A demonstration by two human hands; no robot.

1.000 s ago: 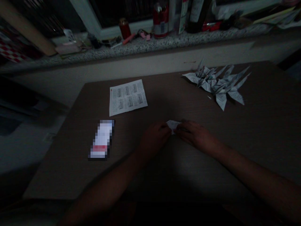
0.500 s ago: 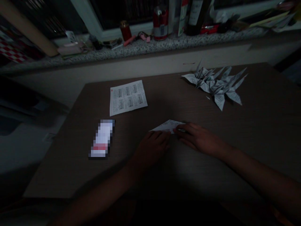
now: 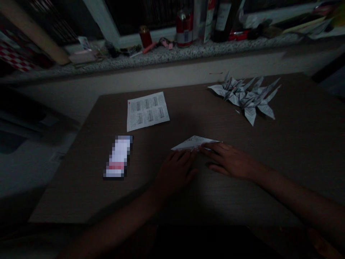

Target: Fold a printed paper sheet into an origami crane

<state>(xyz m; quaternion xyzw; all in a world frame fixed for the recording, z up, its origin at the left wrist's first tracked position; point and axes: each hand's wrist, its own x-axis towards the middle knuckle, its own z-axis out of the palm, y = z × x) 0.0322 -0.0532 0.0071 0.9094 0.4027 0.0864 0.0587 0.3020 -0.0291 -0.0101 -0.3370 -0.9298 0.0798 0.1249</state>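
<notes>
A folded sheet of printed paper lies flat on the table, shaped like a low triangle with its peak pointing away from me. My left hand rests its fingertips on the near edge of the paper, thumb held out to the side. From the right, my right hand lies over the paper's right part, fingers stretched out and pressing on it. Fingers cover part of the near edge. The light is dim.
Left of my hands a phone with a blurred screen lies on the wooden table. Behind it is a flat printed sheet. Several folded paper cranes are bunched at the back right. A cluttered granite windowsill runs behind.
My right hand's fingers have spread and straightened over the paper, and more of its right end shows. The left thumb has moved out from the fingers. The view has shifted slightly.
</notes>
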